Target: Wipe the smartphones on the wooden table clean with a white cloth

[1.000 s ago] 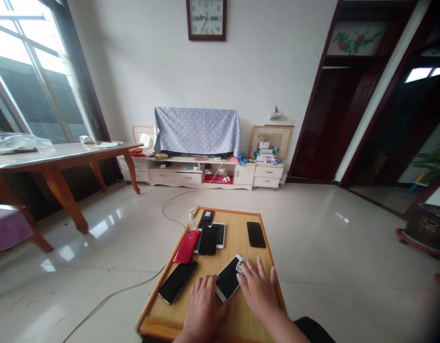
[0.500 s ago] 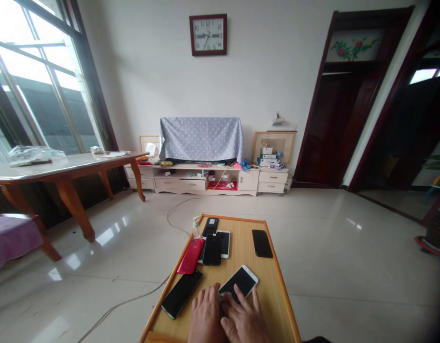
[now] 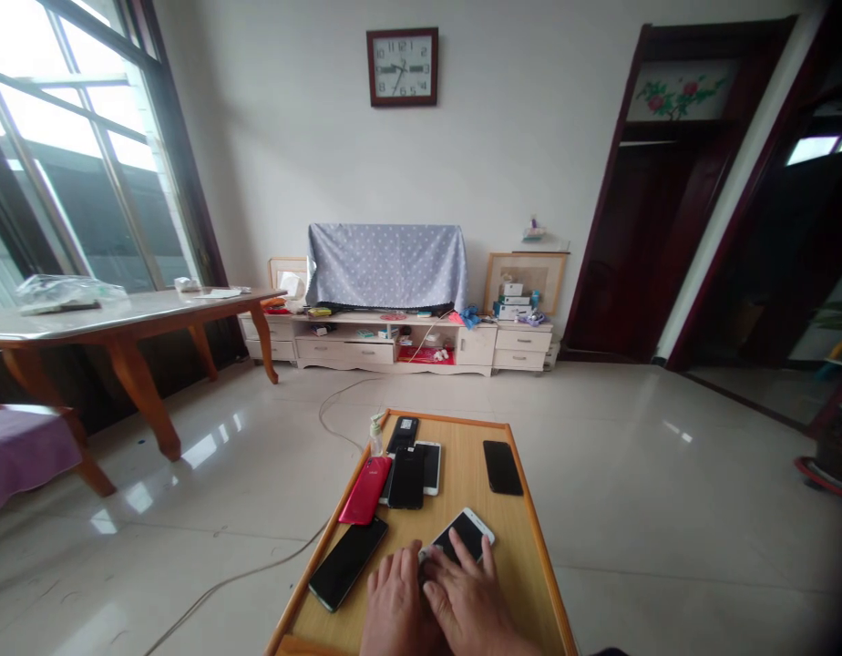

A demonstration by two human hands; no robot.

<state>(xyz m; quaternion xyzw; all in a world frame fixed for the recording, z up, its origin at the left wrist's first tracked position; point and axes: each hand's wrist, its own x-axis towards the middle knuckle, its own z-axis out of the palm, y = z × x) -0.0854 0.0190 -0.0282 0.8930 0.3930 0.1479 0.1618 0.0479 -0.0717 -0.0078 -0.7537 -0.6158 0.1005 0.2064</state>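
A white-framed smartphone (image 3: 470, 531) with a dark screen lies slanted on the small wooden table (image 3: 455, 419). My left hand (image 3: 396, 597) is at its near left end, fingers bent and close together against the edge; their tips are partly hidden. Across the near part of the screen rests my right hand (image 3: 470, 592), fingers spread. A small greyish cloth (image 3: 425, 555) shows between the hands, pressed under the right fingers; most of it is covered. To the left of my hands lies a black phone (image 3: 349, 562).
A red phone (image 3: 366, 490), another black phone (image 3: 405, 478) and a small pump bottle (image 3: 375, 435) crowd the table's far left. One dark phone (image 3: 503, 466) lies at the far right. A raised rim (image 3: 540, 556) edges the table. A cable (image 3: 236, 576) runs over the floor.
My right hand has slid a little up the phone's screen, away from me, with the cloth under it. My left hand and the other phones keep their places.
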